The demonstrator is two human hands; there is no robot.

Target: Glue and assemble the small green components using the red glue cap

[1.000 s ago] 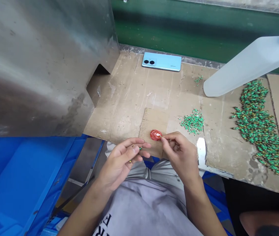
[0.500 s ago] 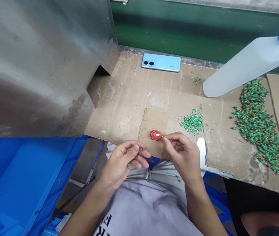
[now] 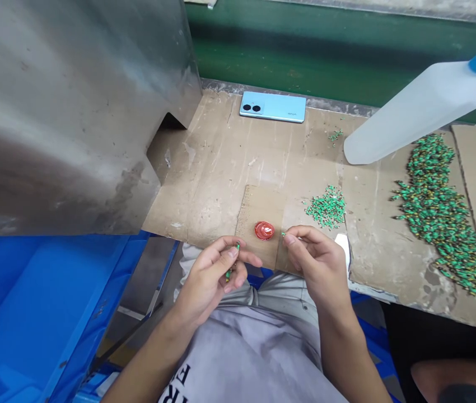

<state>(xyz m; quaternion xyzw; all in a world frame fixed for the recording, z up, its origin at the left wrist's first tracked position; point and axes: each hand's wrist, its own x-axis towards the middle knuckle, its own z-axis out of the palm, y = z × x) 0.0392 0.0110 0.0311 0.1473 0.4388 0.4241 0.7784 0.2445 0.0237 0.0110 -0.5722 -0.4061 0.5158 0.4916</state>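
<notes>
Cardboard worktop [image 3: 204,190], blue vivo phone [image 3: 272,107] beyond the right hand [image 3: 316,263]

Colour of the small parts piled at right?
The small parts are green with gold flecks; the head view shows it best.

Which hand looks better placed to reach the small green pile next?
Probably the right hand: its fingertips sit beside the red disc, nearer the small green pile, while the left hand is farther off, holding a small green part.
</notes>
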